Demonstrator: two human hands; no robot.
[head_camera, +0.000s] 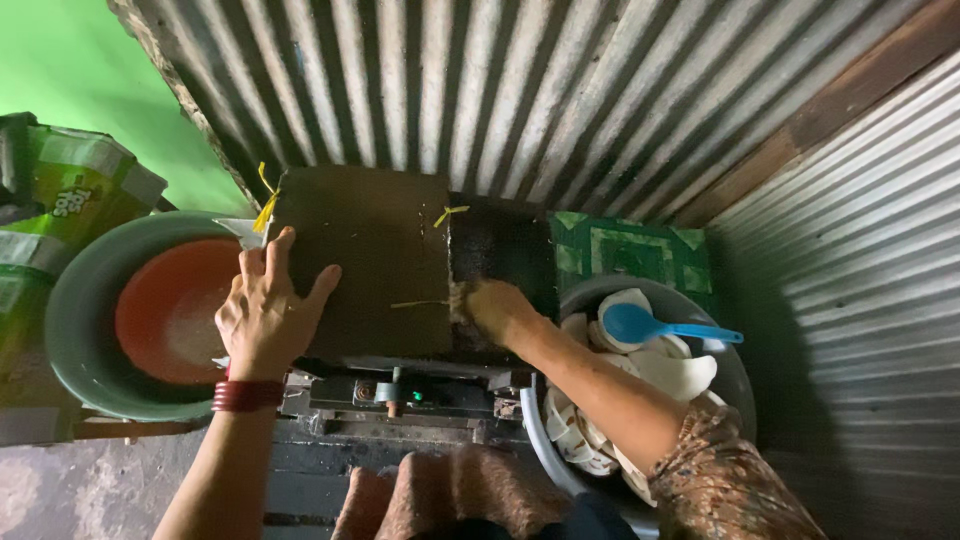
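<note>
A dark rectangular slab (375, 260) lies flat on top of a low metal frame (400, 385). My left hand (265, 310), with a red bangle at the wrist, rests spread on the slab's left edge. My right hand (495, 308) presses a small wet pad, mostly hidden under the fingers, against the slab's right part, which looks darker and wet (500, 250). Thin yellow strips (265, 205) lie at the slab's corners.
Left of the slab stands a grey basin (70, 300) holding an orange bowl (170, 310). On the right, a metal basin (735, 375) holds white dishes and a blue spoon (650, 326). Corrugated metal walls close the back and right. A green tile (630, 250) lies behind.
</note>
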